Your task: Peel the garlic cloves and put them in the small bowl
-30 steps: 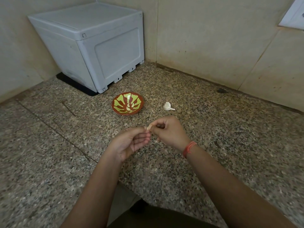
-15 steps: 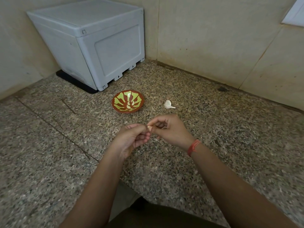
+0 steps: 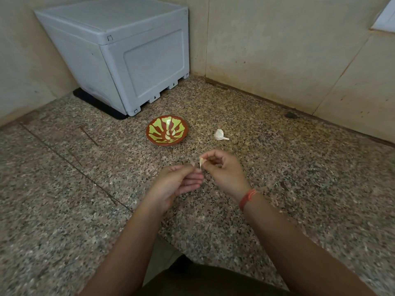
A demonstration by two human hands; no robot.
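Two hands pinching: right hand (image 3: 226,170) holds the garlic clove (image 3: 202,161); left hand (image 3: 176,185) holds a pale scrap (image 3: 193,164). Small bowl (image 3: 152,136) sits ahead-left of the clove, toward the desk's (image 3: 310,189) far edge.

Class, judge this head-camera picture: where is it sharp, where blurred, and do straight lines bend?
Head view: soft even light, no glare; small bowl and garlic piece sharp; counter speckle smears toward lower corners; wall base and grey box edges bow, wide-angle.
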